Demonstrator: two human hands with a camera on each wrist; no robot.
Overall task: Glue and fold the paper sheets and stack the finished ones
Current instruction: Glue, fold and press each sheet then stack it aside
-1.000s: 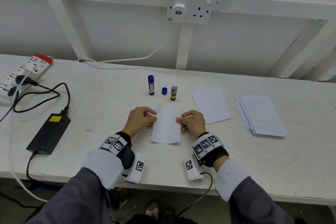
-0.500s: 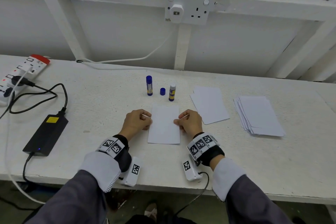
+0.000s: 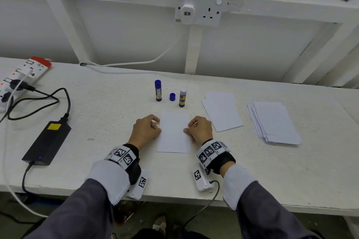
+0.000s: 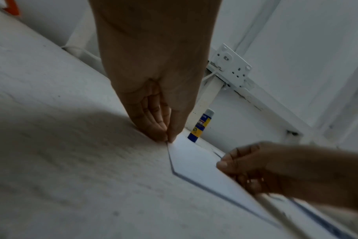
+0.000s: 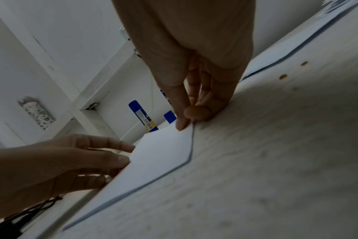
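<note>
Nearest us, the paper sheet (image 3: 173,132) lies flat on the white table (image 3: 97,122); our left hand (image 3: 146,129) pinches its left edge and our right hand (image 3: 198,129) its right edge. Beyond stand the uncapped glue stick (image 3: 182,97), its blue cap (image 3: 172,96) and a capped glue stick (image 3: 158,90); two paper stacks (image 3: 275,122) lie right.

No legible text anywhere: print on glue stick labels (image 3: 182,98), yellow sticker on black power adapter (image 3: 54,126), all too small or blurred.
</note>
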